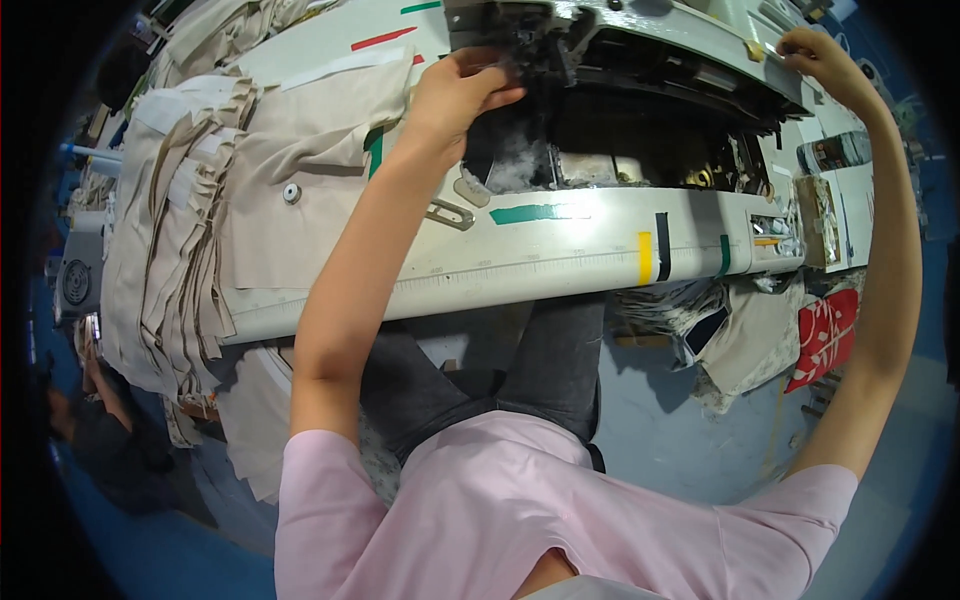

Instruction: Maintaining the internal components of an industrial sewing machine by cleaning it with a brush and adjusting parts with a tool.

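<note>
A sewing machine (690, 45) is tilted back on its hinges, its dark underside showing. Beneath it lies the opened well (620, 130) in the machine bed, with grey lint gathered at its left. My left hand (455, 95) is closed at the machine's left end, thumb and fingers bent around dark parts there; the fingertips are partly hidden. At the far right my right hand (828, 65) curls its fingers on the upper edge of the machine, near a yellowish patch. A flat metal slide plate (450, 213) lies on the table beside my left forearm.
Beige cloth pieces (300, 190) lie on the white table at left, with a small bobbin (291, 193) on top. Layered cloth (165, 240) hangs over the table's left edge. Red patterned fabric (825, 338) lies low at right. Another person (115, 430) is at far left.
</note>
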Motion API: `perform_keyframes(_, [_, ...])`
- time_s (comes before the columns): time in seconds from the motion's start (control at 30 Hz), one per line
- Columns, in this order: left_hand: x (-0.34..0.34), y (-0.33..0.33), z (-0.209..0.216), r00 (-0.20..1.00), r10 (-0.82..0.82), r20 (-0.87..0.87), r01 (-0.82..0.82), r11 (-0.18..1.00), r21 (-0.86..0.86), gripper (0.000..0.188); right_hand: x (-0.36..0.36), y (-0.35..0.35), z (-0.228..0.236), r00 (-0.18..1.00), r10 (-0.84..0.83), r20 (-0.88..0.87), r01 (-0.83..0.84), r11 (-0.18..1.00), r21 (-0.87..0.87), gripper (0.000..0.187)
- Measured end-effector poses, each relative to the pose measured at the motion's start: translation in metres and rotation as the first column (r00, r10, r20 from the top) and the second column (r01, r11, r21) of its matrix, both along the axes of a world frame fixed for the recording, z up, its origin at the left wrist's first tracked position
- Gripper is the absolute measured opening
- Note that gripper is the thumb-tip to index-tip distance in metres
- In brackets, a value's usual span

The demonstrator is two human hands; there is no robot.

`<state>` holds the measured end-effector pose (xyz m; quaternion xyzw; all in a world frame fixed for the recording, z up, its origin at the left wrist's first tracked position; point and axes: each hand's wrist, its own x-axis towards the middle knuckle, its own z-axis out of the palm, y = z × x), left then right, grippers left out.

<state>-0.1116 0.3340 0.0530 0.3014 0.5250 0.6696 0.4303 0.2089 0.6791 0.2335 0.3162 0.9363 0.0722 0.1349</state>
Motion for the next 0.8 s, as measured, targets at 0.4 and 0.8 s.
perform_keyframes(0.4, [0.028, 0.032, 0.0, 0.936, 0.216, 0.279, -0.237, 0.971, 0.044, 0.02, -0.01, -0.278, -0.07, -0.04, 0.274, -0.961, -0.009, 0.962, 0.274, 0.021])
perform_keyframes(0.8, [-0.005, 0.011, -0.019, 0.991, 0.135, -0.011, -0.135, 0.99, -0.033, 0.019, -0.106, -0.34, -0.174, 0.084, 0.369, -0.926, -0.07, 0.929, 0.364, 0.037])
